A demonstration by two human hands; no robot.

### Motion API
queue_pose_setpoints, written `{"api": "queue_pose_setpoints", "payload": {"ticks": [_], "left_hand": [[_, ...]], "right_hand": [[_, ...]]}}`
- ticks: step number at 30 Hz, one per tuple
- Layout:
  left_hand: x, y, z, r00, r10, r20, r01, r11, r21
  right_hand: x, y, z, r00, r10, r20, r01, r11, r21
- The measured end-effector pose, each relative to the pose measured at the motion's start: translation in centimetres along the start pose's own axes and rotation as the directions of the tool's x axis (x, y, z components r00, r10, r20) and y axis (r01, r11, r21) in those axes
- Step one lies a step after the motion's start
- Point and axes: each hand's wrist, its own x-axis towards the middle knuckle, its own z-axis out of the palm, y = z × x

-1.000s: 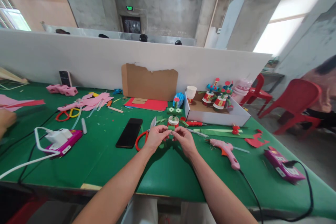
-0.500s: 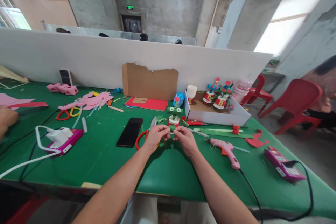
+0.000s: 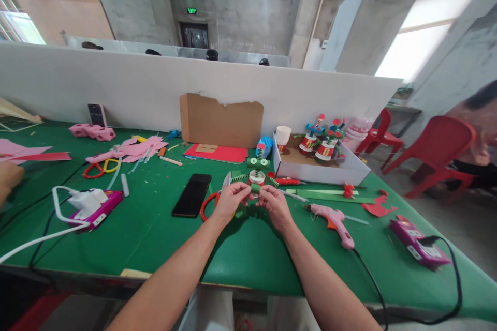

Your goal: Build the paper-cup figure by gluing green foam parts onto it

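Observation:
Between the fingertips of my left hand (image 3: 232, 200) and my right hand (image 3: 275, 206) is a small green paper piece (image 3: 255, 188), which looks curled. Both hands are pinched closed on its ends. Just behind it stands a paper-cup figure (image 3: 258, 177) with a green head, white round eyes and springy folded-paper arms; my fingers hide its lower part. Scissors with orange-red handles (image 3: 208, 206) lie beside my left hand, partly covered by it. A black phone (image 3: 191, 195) rests further left. Right of my right hand lies a pink glue gun (image 3: 334, 221).
A white box (image 3: 322, 173) at the back right holds several cup figures. Green paper strips (image 3: 330, 196) and red scraps (image 3: 378, 208) lie in front of it. Power strips (image 3: 419, 245) with cords sit at both sides. Another person's hand (image 3: 10, 178) is at the far left.
The green paper piece shows a little more between my fingertips, and my hands have barely shifted. At the far left, the other person's hand has moved slightly.

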Motion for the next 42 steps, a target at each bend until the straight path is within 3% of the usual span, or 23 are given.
{"api": "queue_pose_setpoints", "payload": {"ticks": [8,17,23,28,32,37,42], "left_hand": [[0.15,-0.39,0.08,0.998,-0.057,0.011,0.057,0.998,-0.018],[0.2,-0.61,0.0,0.996,-0.074,0.044,0.074,0.997,0.0],[0.26,-0.67,-0.15,0.997,-0.062,0.046,0.063,0.998,-0.012],[0.25,-0.67,0.05,1.0,0.012,0.027,-0.011,1.0,-0.02],[0.14,-0.56,0.23,0.999,0.037,0.038,-0.038,0.999,0.036],[-0.05,-0.57,0.25,0.994,0.061,0.094,-0.073,0.989,0.129],[0.12,-0.75,0.14,0.996,0.046,0.079,-0.051,0.997,0.066]], "right_hand": [[0.01,-0.12,0.32,0.997,-0.08,-0.006,0.078,0.982,-0.172],[0.09,0.05,0.42,0.991,-0.132,-0.009,0.125,0.96,-0.25],[0.15,0.1,0.02,0.994,-0.105,-0.026,0.099,0.979,-0.18],[-0.03,-0.05,0.01,0.999,-0.047,-0.011,0.046,0.997,-0.068],[-0.13,-0.27,0.14,0.999,0.04,-0.01,-0.04,0.999,0.03],[-0.22,-0.29,0.15,0.999,0.053,-0.008,-0.053,0.999,0.0],[0.03,-0.26,-0.22,0.995,0.094,-0.012,-0.093,0.992,0.09]]}}
